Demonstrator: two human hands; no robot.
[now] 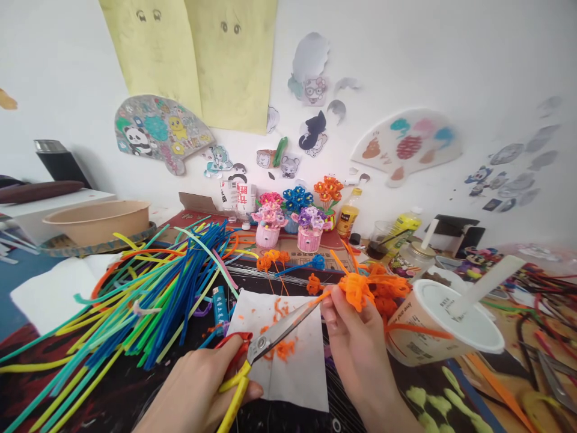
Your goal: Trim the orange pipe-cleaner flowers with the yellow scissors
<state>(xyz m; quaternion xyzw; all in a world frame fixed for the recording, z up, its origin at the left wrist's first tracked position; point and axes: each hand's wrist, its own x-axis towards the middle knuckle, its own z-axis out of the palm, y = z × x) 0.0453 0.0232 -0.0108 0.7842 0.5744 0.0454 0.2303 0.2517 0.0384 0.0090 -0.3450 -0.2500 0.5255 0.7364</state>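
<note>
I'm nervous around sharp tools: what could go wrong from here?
The scissors in the left hand point their tips at the right hand's fingers holding the orange pipe-cleaner flower, so a slip might nick them. The orange snippets on the white paper could also scatter if it is bumped.

Left: loose pipe cleaners (148, 294) are heaped beside the napkin.
Centre: a paper napkin (293, 373) is spread on the dark mat (347, 400).
Right: a paper cup (433, 325) is placed.
Behind: potted pipe-cleaner flowers (288, 225) are set before the wall (406, 72).

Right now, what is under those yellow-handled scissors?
A white paper sheet lies under the steel-bladed, yellow-handled scissors, dotted with small orange pipe-cleaner snippets. What lies beneath the sheet is covered; a black patterned surface shows around it.
</note>
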